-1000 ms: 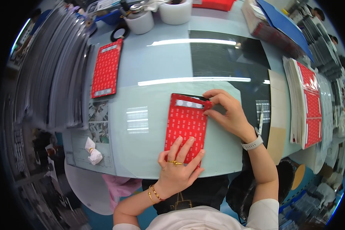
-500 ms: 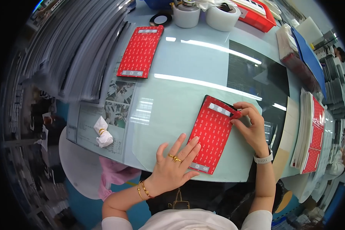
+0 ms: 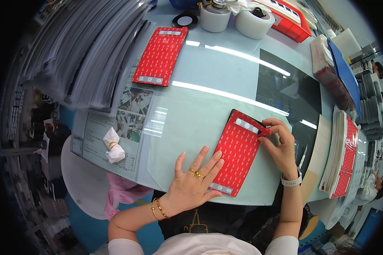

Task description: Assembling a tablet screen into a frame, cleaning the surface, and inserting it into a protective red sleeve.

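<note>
A flat rectangular panel [image 3: 238, 155], dark at its edge and covered with patterned red film, lies slantwise on the table in front of me. Grey strips with cut-outs cross both of its ends. My left hand [image 3: 195, 180] is spread, its fingertips resting on the panel's left side. At the upper right corner, my right hand [image 3: 281, 142] pinches a small red film tab [image 3: 264, 133] between thumb and fingers. A second red-covered panel [image 3: 160, 55] lies farther off to the left, with no hand near it.
Tall stacks of thin grey sheets [image 3: 89, 55] stand at the left. A crumpled white tissue bundle [image 3: 113, 145] lies by the front left. Tape rolls [image 3: 254, 23] and a red bin [image 3: 295, 27] are at the back. Red-and-white sheets [image 3: 339, 157] are stacked at the right.
The whole view has shifted slightly. Both hands keep nearly the same place on the panel, and the right hand still pinches the red tab.
</note>
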Tool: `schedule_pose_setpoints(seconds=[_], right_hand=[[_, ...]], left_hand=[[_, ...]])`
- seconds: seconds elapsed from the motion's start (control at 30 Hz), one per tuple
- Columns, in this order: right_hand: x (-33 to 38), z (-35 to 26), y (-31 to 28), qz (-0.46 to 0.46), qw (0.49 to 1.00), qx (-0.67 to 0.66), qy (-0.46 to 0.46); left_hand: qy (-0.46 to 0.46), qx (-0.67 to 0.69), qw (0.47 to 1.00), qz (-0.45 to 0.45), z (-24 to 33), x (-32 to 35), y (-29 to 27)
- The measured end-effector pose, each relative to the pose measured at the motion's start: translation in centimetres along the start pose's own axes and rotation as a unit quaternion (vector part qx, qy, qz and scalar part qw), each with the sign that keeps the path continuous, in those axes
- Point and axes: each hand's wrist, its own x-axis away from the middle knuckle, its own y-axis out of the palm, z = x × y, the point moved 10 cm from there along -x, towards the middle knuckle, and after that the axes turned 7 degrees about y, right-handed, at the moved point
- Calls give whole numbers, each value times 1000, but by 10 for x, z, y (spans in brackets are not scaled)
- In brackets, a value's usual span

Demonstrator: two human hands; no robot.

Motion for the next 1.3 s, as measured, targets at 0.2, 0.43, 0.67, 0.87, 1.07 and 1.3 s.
schedule_pose_setpoints(seconds=[0.2, 0.43, 0.67, 0.87, 1.07, 1.3], right_hand=[[0, -1, 0, 0, 1000, 1, 5], [0, -5, 0, 2, 1000, 11, 9], [-1, -9, 0, 2, 1000, 16, 13], [0, -14, -1, 12, 998, 58, 6], [-3, -22, -2, 28, 990, 138, -28], [-4, -30, -1, 66, 972, 224, -38]], left_hand=[[-26, 11, 1000, 13, -6, 3, 0], [-49, 36, 998, 18, -8, 8, -5], [-54, 37, 997, 32, -7, 10, -8], [-59, 46, 996, 46, -6, 10, -10], [-59, 45, 996, 52, -5, 11, -9], [-64, 38, 996, 50, -3, 11, -8]])
